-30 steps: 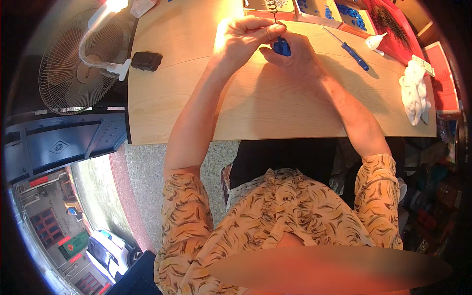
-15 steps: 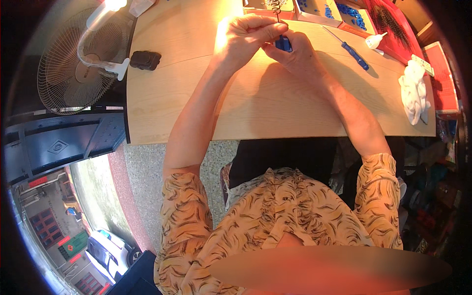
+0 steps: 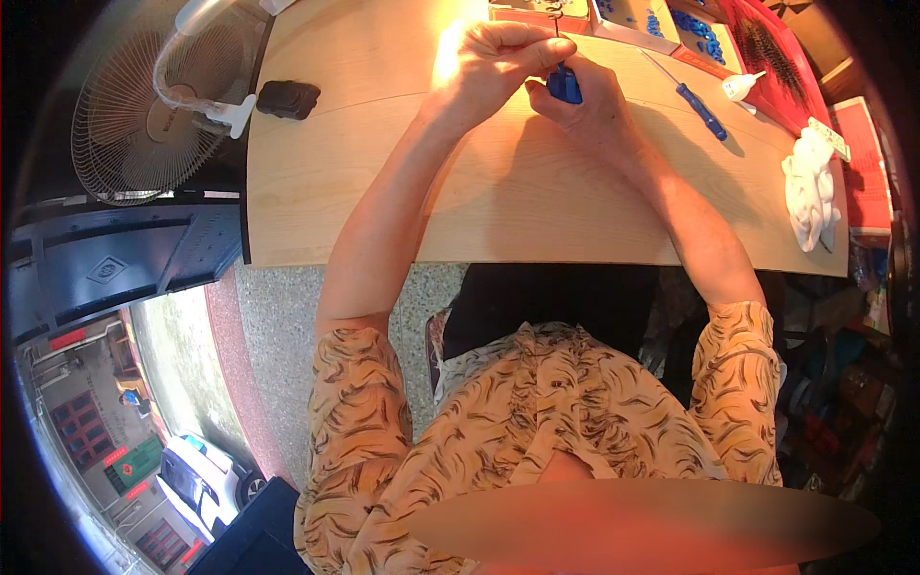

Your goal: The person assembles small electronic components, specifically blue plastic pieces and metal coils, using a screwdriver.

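Observation:
Close together over the far part of the table, both my hands work on one small item. My left hand is closed, thumb and fingers pinching a thin dark wire whose upper end curls near the top edge of the view. Just below that pinch, my right hand is wrapped round a blue piece, perhaps a tool handle; its full shape is hidden by the fingers. Whether the wire joins the blue piece cannot be made out.
To the right lie a blue-handled screwdriver, a small white nozzle bottle and a white cloth. Trays with small blue parts stand at the back. At left are a black object, a lamp and a fan.
The view has shifted slightly, so the hands appear a little further right. My right thumb sits lower, showing more of the blue piece. Less of the curled wire shows at the top.

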### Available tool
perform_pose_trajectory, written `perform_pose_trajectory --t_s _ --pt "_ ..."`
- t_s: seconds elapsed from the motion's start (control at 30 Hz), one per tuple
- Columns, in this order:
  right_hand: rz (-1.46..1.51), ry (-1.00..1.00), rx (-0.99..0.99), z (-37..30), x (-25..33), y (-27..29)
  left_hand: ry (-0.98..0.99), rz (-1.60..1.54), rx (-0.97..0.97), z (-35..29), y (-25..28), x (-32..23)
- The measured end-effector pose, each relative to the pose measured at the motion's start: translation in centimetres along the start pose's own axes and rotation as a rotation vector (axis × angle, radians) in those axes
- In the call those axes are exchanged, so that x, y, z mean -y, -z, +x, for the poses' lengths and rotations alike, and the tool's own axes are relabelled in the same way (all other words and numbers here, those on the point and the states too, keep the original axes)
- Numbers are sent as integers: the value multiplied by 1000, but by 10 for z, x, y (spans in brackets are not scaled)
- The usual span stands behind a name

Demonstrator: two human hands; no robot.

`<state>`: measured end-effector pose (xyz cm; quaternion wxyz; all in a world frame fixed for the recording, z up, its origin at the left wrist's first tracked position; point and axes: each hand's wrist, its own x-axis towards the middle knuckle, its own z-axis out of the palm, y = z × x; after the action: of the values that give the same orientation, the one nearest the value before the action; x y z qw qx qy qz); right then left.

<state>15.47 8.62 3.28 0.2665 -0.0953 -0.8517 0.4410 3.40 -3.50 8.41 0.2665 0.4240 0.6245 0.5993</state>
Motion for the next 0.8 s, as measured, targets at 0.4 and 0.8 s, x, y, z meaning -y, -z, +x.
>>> perform_pose_trajectory --t_s 0.4,0.8 --pt "-67 -100 228 9 0 41 -23 -65 -88 11 3 31" --pt "-718 -14 -110 -81 -56 168 175 -235 -71 7 -11 42"
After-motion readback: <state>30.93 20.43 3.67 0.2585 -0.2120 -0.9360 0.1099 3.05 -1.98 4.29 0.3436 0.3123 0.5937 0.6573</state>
